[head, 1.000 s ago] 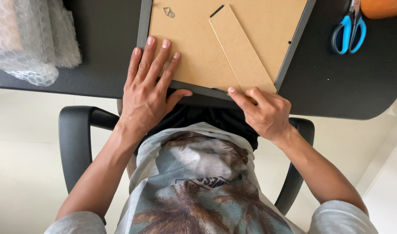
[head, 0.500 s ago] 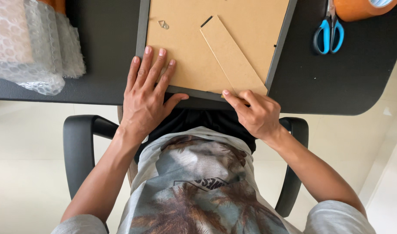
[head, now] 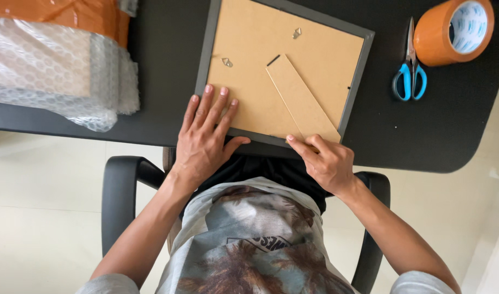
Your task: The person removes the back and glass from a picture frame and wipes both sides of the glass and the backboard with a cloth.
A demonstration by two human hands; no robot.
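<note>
A dark grey picture frame point(head: 356, 90) lies face down on the black table point(head: 461, 136), its brown backing board point(head: 255, 60) up, with a fold-out stand strip point(head: 303, 99) and small metal clips. My left hand point(head: 205, 136) lies flat on the frame's near left corner, fingers spread over the backing. My right hand point(head: 324, 159) is at the frame's near edge, fingertips pressing at the lower end of the stand strip.
Blue-handled scissors point(head: 409, 76) and an orange tape roll point(head: 454, 31) lie to the right of the frame. A bubble-wrapped package point(head: 53, 71) with an orange-taped parcel point(head: 64, 15) behind it sits at the left. A black chair armrest point(head: 118, 190) is below the table edge.
The view has shifted so the frame, scissors and tape sit lower in the picture. Both hands have kept their places on the frame's near edge.
</note>
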